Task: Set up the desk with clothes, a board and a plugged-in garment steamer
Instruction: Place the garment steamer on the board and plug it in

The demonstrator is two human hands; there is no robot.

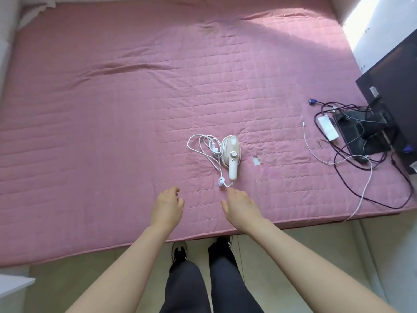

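A pink quilted mattress (pixel 112 109) fills the view. Over its near edge the left hand (pixel 167 206) hovers, fingers loosely curled, holding nothing. A looped white cord (pixel 214 148) lies beside the garment steamer (pixel 231 152) mid-mattress. The right hand (pixel 240 206) is spread flat, fingertips near the cord's end. Dark cables (pixel 361 141) tangle at far right

Home bedroom, I'd say. A wide bed (pixel 112 109) with a pink quilted cover fills most of my view, with pale floor (pixel 316 245) along its near edge. A dark monitor (pixel 388 68) and tangled cables (pixel 352 157) sit on its right side.
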